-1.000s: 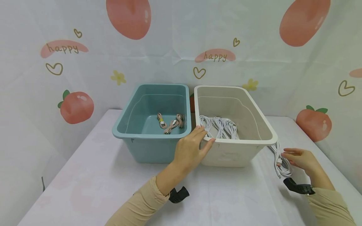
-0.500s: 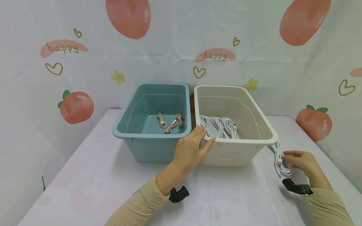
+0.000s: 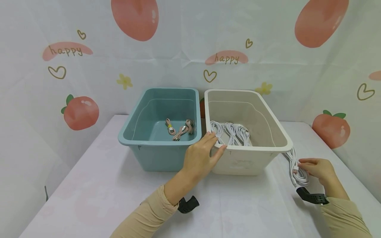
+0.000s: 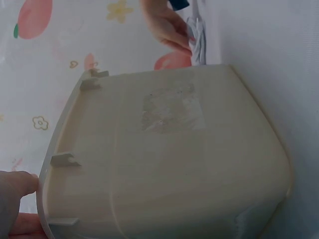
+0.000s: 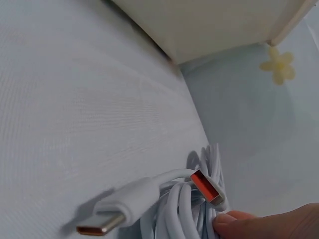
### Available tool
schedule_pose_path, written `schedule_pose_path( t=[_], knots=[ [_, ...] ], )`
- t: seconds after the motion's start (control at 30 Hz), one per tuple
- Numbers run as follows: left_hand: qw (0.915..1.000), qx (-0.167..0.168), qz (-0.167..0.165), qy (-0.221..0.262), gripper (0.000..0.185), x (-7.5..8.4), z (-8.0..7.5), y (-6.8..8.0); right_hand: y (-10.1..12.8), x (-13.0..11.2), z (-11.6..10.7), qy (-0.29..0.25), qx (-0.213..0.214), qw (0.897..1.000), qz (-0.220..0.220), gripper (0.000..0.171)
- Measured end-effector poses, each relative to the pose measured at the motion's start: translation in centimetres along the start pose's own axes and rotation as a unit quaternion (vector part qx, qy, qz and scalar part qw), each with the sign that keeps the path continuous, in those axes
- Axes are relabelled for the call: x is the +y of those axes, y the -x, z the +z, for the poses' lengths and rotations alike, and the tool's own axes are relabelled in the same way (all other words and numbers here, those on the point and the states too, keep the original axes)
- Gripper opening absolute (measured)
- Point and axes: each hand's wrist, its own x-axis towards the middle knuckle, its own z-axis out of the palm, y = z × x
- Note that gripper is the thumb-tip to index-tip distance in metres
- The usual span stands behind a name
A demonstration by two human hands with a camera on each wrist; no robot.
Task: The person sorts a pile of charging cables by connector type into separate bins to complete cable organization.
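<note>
My left hand (image 3: 202,155) grips the front left corner of the white bin (image 3: 253,148), fingers over the rim and thumb against the front wall. In the left wrist view its fingertips (image 4: 15,199) press the bin's wall (image 4: 164,159). Several coiled white cables (image 3: 233,134) lie inside this bin. To the bin's right, my right hand (image 3: 317,168) pinches a bundled white cable (image 3: 296,172) that lies on the table. The right wrist view shows that bundle's orange-tipped plug (image 5: 205,188) and a second plug (image 5: 107,219), with my fingertip (image 5: 269,226) on the coils.
A teal bin (image 3: 160,155) stands against the white bin's left side and holds a few pink cables (image 3: 180,129). Both bins sit on a white-covered table (image 3: 89,191). A printed backdrop (image 3: 178,59) rises close behind them.
My right hand has drawn in slightly and its fingers have closed on the cable bundle. The left hand and both bins have not moved.
</note>
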Motion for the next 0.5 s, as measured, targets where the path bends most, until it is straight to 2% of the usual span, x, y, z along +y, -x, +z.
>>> schedule_pose_path(
  t=[0.33, 0.5],
  knots=[
    [1.0, -0.001, 0.0, 0.002, 0.033, -0.03, -0.01, 0.01, 0.13, -0.28, -0.54, -0.022, -0.003, 0.999, 0.027, 0.052],
    [1.0, 0.0, 0.001, -0.002, 0.033, 0.01, -0.01, 0.01, 0.06, -0.13, -0.74, -0.028, 0.006, 0.999, 0.027, 0.054]
  ],
)
